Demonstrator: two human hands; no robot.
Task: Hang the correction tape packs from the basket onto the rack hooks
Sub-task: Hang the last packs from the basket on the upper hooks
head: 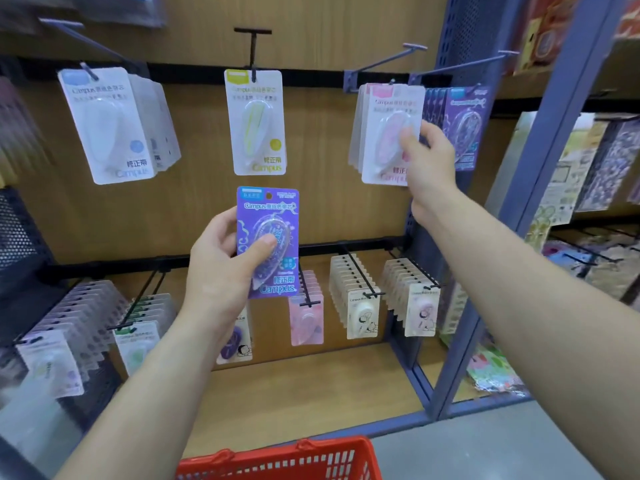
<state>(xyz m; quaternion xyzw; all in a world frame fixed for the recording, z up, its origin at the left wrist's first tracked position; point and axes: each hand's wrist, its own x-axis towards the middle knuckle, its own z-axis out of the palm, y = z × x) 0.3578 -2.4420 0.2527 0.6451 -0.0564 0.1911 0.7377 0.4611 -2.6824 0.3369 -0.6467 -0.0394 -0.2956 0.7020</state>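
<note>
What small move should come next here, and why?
Probably lift the purple pack in the left hand rightward, toward the hook holding matching purple packs; its hang hole is free, and the right hand only pinches the pink pack beside them.

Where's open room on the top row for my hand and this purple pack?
Bare backboard lies between the white packs and the yellow pack, and between that and the pink packs the right hand holds. The yellow pack hangs alone on its hook. Crowded: the lower row.
</note>
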